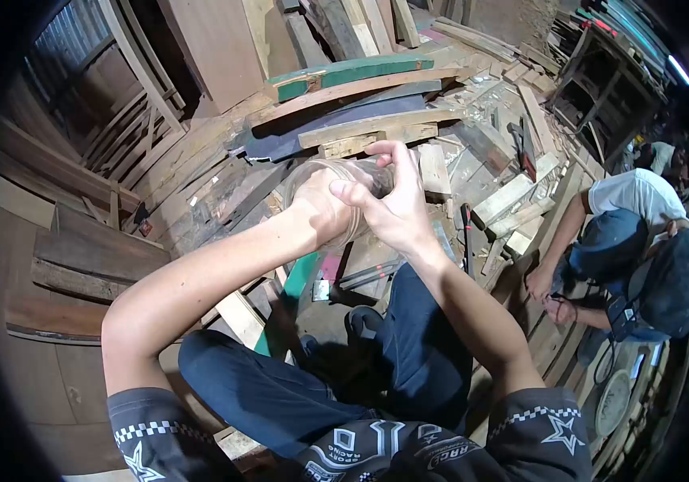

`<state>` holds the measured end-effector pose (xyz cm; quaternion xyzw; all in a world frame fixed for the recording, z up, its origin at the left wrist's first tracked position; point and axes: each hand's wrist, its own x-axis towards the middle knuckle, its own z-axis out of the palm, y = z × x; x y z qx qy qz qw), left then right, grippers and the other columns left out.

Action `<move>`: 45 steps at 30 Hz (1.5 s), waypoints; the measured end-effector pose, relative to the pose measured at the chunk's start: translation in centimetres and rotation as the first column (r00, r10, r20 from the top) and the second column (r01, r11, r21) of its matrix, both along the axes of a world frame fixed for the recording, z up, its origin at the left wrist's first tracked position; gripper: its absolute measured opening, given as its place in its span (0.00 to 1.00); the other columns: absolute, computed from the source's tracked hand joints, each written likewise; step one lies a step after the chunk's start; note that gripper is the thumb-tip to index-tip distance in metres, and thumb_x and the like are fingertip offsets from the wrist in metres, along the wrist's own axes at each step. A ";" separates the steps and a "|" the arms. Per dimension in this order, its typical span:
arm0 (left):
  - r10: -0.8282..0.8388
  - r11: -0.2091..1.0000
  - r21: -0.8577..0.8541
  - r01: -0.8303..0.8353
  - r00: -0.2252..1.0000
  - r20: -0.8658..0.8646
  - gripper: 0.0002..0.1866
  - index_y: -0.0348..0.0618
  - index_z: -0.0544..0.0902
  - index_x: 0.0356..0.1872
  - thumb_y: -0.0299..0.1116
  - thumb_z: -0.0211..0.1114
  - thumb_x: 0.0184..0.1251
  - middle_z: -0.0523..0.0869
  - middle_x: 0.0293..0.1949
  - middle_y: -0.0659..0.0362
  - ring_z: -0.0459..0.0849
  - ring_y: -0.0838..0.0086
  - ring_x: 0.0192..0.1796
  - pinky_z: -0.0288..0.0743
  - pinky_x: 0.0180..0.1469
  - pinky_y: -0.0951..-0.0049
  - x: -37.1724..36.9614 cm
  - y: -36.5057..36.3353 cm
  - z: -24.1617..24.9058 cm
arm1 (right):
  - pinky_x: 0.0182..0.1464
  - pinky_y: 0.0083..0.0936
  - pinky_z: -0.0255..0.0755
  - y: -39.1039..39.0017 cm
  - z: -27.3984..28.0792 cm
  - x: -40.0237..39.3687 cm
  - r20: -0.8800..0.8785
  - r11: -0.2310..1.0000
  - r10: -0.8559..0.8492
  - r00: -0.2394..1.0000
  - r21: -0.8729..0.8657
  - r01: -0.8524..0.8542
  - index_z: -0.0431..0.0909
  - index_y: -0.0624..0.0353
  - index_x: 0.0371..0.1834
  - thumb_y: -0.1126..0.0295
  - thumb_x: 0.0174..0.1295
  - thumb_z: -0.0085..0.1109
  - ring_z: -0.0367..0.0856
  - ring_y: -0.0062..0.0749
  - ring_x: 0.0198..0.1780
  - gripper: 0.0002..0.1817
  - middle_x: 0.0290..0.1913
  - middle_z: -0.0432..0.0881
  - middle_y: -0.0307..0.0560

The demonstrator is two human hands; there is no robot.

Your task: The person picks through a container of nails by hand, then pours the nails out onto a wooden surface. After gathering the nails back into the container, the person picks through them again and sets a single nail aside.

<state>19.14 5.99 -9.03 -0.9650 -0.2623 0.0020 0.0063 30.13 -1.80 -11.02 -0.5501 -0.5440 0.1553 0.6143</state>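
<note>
A clear plastic container with curved, ringed edges surrounds my left hand, which shows through its wall. The fingers of that hand are hidden behind the plastic and my other hand. From the right, my right hand wraps around the container, thumb bent across the near side and fingers over the far side. Both hands meet above the gap between my knees. Dark inside, the container's far end sits within the right hand's curl.
Curved wooden pieces and a green beam lie stacked ahead. Offcuts and a red-handled tool are scattered on the floor. A co-worker in a dark cap sits at the right. Curved wood panels stand at the left.
</note>
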 end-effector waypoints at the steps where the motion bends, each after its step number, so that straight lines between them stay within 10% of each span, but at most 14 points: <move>1: 0.009 1.000 -0.012 -0.009 1.000 0.026 0.13 0.41 0.85 0.39 0.36 0.59 0.58 0.87 0.42 0.46 0.87 0.54 0.46 0.80 0.46 0.60 0.0 -0.1 0.1 | 0.52 0.37 0.70 0.0 0.0 0.0 0.006 1.000 0.003 1.000 -0.001 -0.003 0.71 0.63 0.50 0.44 0.42 0.78 0.71 0.40 0.48 0.41 0.44 0.70 0.52; 9: 0.087 0.956 -0.265 -0.130 0.982 -0.169 0.18 0.41 0.82 0.48 0.27 0.66 0.54 0.86 0.43 0.46 0.85 0.52 0.47 0.80 0.47 0.61 -1.4 -2.5 3.9 | 0.51 0.34 0.69 0.2 -0.4 0.4 -0.209 0.988 0.148 0.967 -0.019 -0.155 0.70 0.67 0.50 0.43 0.45 0.73 0.70 0.38 0.46 0.41 0.43 0.71 0.53; 19: -0.003 0.975 -0.206 0.077 0.941 0.339 0.07 0.30 0.81 0.31 0.26 0.63 0.61 0.81 0.25 0.42 0.82 0.47 0.33 0.74 0.34 0.56 -6.5 -6.6 8.7 | 0.44 0.25 0.71 0.4 0.3 1.9 -0.316 0.976 0.158 0.936 -0.093 -0.196 0.69 0.64 0.54 0.45 0.50 0.70 0.70 0.29 0.44 0.38 0.44 0.67 0.46; 21: 0.115 0.947 -0.321 0.022 0.909 0.401 0.08 0.33 0.83 0.35 0.30 0.66 0.63 0.73 0.14 0.53 0.72 0.65 0.18 0.66 0.26 0.68 -6.7 -7.0 9.3 | 0.44 0.24 0.69 0.9 -0.5 2.5 -0.337 0.981 0.169 0.926 -0.031 -0.190 0.69 0.64 0.54 0.45 0.52 0.68 0.69 0.28 0.43 0.38 0.44 0.67 0.46; 27: 0.416 0.599 -0.801 0.001 0.854 0.313 0.08 0.37 0.84 0.39 0.32 0.66 0.70 0.75 0.23 0.75 0.67 0.90 0.27 0.61 0.29 0.82 -8.4 -6.4 8.6 | 0.43 0.21 0.65 0.4 -0.1 3.0 -0.344 0.988 0.122 0.931 -0.051 -0.149 0.69 0.64 0.55 0.43 0.53 0.66 0.66 0.26 0.40 0.38 0.43 0.67 0.45; 39: 0.402 0.393 -0.913 0.109 0.873 0.278 0.09 0.37 0.84 0.40 0.33 0.68 0.68 0.77 0.24 0.72 0.70 0.89 0.26 0.61 0.28 0.83 -8.6 -6.3 7.9 | 0.50 0.22 0.64 0.3 0.4 3.9 -0.507 0.990 0.140 0.851 0.048 -0.134 0.66 0.63 0.56 0.51 0.57 0.65 0.68 0.25 0.47 0.32 0.45 0.70 0.45; 45: 0.064 0.848 -0.519 0.107 0.952 0.300 0.09 0.34 0.84 0.38 0.30 0.67 0.61 0.80 0.20 0.51 0.78 0.66 0.22 0.73 0.31 0.66 -6.0 -2.8 0.5 | 0.59 0.26 0.59 -3.4 2.2 9.5 -0.593 0.965 -0.050 0.804 0.179 0.192 0.72 0.65 0.51 0.48 0.60 0.55 0.68 0.31 0.52 0.29 0.47 0.73 0.46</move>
